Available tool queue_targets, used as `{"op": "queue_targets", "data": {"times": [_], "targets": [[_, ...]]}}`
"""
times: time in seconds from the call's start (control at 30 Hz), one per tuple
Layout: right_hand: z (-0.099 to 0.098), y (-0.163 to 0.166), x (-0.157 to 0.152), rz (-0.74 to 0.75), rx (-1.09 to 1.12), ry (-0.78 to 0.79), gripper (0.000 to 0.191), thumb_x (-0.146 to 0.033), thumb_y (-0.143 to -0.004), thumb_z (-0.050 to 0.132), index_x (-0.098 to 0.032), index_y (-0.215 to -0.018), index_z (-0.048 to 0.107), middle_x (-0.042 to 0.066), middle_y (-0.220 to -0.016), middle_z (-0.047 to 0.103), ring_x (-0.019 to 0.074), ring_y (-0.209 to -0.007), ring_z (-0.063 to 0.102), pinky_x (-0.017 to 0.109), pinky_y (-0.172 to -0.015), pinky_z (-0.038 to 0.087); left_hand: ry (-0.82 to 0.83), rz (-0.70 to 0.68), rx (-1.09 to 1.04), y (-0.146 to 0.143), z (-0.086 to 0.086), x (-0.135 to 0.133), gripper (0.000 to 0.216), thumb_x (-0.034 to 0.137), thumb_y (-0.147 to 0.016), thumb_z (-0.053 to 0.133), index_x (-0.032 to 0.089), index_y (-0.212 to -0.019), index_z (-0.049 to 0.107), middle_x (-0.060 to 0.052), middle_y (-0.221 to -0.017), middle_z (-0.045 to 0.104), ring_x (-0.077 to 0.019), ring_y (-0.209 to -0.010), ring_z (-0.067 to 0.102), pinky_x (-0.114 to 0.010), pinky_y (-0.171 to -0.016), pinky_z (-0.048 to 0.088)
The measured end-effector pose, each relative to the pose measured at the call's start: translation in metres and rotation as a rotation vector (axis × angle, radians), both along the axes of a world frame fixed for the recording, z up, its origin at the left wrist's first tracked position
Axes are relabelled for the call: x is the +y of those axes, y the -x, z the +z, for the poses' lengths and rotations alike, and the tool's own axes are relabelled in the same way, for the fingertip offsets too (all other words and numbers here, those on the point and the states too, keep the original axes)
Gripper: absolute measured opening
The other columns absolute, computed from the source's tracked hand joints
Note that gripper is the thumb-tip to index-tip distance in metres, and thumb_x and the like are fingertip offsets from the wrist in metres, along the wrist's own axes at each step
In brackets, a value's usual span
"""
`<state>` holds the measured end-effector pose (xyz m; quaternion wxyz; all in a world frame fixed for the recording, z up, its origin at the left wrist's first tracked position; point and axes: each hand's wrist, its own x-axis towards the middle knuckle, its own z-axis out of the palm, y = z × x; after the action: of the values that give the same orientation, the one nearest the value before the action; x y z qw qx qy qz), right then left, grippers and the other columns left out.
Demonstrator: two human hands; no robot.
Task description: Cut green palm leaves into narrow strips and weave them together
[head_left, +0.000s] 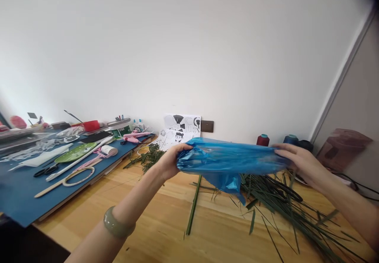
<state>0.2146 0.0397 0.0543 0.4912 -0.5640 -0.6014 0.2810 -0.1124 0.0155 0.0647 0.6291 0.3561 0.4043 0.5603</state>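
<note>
A thin blue plastic bag point(227, 156) is stretched sideways in the air above the wooden table. My left hand point(174, 160) grips its left end, thumb on top, with a greenish bangle on that wrist. At the other end my right hand point(291, 158) holds the bag's right edge between thumb and fingers. A loose flap of the bag hangs below the middle. Under and right of it lies a heap of long green leaf blades point(275, 200). One thick green stalk point(194, 207) lies alone on the table below the bag.
A blue mat point(26, 188) on the left carries a green tray point(77, 152), scissors point(45, 171), a hoop point(78, 176) and pink glue guns point(133, 137). Leafy sprigs point(152, 156) and printed drawings point(179, 133) lie at the back. Thread spools point(263, 140) stand by the wall.
</note>
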Motion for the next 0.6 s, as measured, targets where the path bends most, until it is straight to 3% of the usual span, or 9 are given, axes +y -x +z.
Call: {"op": "queue_targets", "data": {"times": [0.07, 0.1, 0.13, 0.2, 0.23, 0.33, 0.43, 0.6], "targets": [[-0.007, 0.017, -0.006, -0.267, -0.296, -0.442, 0.035, -0.028, -0.069, 0.056, -0.013, -0.100, 0.052, 0.018, -0.104, 0.052, 0.0298, -0.098, 0.047, 0.042, -0.084, 0.034, -0.001, 0.014, -0.048, -0.010, -0.004, 0.008, 0.009, 0.016, -0.067, 0.053, 0.011, -0.062, 0.057, -0.003, -0.053, 0.059, -0.0130, -0.044, 0.055, -0.024, -0.044, 0.045], [-0.014, 0.032, -0.014, -0.326, -0.475, -0.692, 0.035, -0.027, -0.070, 0.057, -0.012, -0.101, 0.051, 0.017, -0.105, 0.051, 0.0297, -0.101, 0.043, 0.041, -0.087, 0.032, -0.017, 0.035, -0.076, -0.013, -0.006, 0.014, 0.011, 0.018, -0.069, 0.052, 0.012, -0.064, 0.058, -0.003, -0.054, 0.061, -0.0129, -0.046, 0.056, -0.024, -0.045, 0.046], [-0.022, 0.050, -0.024, -0.222, -0.613, -0.867, 0.028, -0.023, -0.072, 0.055, -0.014, -0.098, 0.052, 0.014, -0.099, 0.052, 0.0269, -0.097, 0.046, 0.038, -0.083, 0.035, -0.039, 0.059, -0.103, -0.016, -0.008, 0.021, 0.013, 0.020, -0.071, 0.050, 0.012, -0.066, 0.058, -0.003, -0.056, 0.061, -0.0126, -0.047, 0.057, -0.023, -0.048, 0.047], [-0.042, 0.090, -0.041, 0.374, -0.973, -0.952, 0.019, -0.013, -0.079, 0.045, -0.021, -0.094, 0.053, 0.005, -0.085, 0.057, 0.0180, -0.079, 0.052, 0.030, -0.070, 0.041, -0.091, 0.101, -0.152, -0.017, -0.009, 0.034, 0.016, 0.023, -0.074, 0.047, 0.013, -0.070, 0.059, -0.002, -0.059, 0.063, -0.0120, -0.051, 0.058, -0.023, -0.052, 0.048], [-0.054, 0.110, -0.045, 0.621, -1.148, -0.921, 0.021, -0.010, -0.080, 0.041, -0.021, -0.091, 0.054, 0.003, -0.078, 0.057, 0.0164, -0.073, 0.052, 0.027, -0.063, 0.041, -0.118, 0.118, -0.172, -0.017, -0.008, 0.039, 0.017, 0.024, -0.075, 0.047, 0.014, -0.072, 0.059, -0.001, -0.061, 0.063, -0.0118, -0.052, 0.059, -0.023, -0.053, 0.048], [-0.088, 0.158, -0.032, 0.712, -1.274, -0.854, 0.018, -0.007, -0.079, 0.043, -0.016, -0.090, 0.054, 0.005, -0.079, 0.059, 0.0178, -0.076, 0.052, 0.028, -0.062, 0.040, -0.186, 0.150, -0.214, -0.012, -0.003, 0.044, 0.020, 0.029, -0.077, 0.046, 0.015, -0.081, 0.060, -0.001, -0.068, 0.065, -0.0123, -0.060, 0.060, -0.023, -0.059, 0.049], [-0.110, 0.179, 0.000, 0.757, -1.262, -0.879, 0.015, -0.004, -0.077, 0.045, -0.011, -0.084, 0.057, 0.009, -0.079, 0.060, 0.0203, -0.080, 0.053, 0.031, -0.067, 0.041, -0.214, 0.173, -0.229, -0.004, -0.001, 0.043, 0.026, 0.035, -0.077, 0.047, 0.016, -0.090, 0.059, -0.002, -0.075, 0.066, -0.0144, -0.069, 0.061, -0.024, -0.064, 0.049], [-0.114, 0.180, 0.013, 0.905, -1.080, -0.958, 0.013, -0.008, -0.078, 0.044, -0.012, -0.075, 0.056, 0.008, -0.071, 0.061, 0.0182, -0.073, 0.055, 0.031, -0.074, 0.041, -0.211, 0.238, -0.223, 0.011, -0.011, 0.046, 0.031, 0.037, -0.076, 0.048, 0.015, -0.096, 0.057, -0.004, -0.080, 0.066, -0.0160, -0.074, 0.061, -0.026, -0.066, 0.049]]}}
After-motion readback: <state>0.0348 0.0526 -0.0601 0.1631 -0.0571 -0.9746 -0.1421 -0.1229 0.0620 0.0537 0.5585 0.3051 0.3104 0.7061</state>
